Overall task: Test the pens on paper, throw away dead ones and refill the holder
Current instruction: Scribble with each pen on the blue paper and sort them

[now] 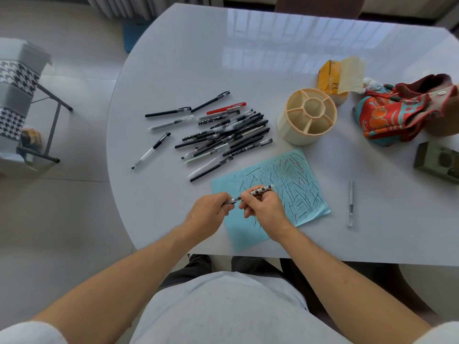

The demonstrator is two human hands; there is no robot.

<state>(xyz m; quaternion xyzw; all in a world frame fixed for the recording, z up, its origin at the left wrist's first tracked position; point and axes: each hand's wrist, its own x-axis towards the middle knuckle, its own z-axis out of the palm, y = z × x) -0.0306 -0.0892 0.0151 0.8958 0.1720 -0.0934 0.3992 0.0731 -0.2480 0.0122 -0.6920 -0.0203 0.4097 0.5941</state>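
Observation:
Both hands hold one patterned pen (pixel 260 190) over the light blue paper (pixel 298 180), which is covered in scribbled lines. My right hand (pixel 264 207) grips the pen's barrel. My left hand (pixel 211 209) pinches the pen's near end, where the cap or tip is; I cannot tell which. A pile of several pens (pixel 223 135) lies beyond the paper, with a few loose pens to its left. The cream pen holder (pixel 306 115) stands with its compartments bare. A single clear pen (pixel 350 202) lies right of the paper.
A yellow tissue pack (pixel 332 78) sits behind the holder. A red patterned cloth bag (pixel 407 112) and a green box (pixel 437 162) occupy the table's right side. A houndstooth chair (pixel 17 95) stands on the floor to the left.

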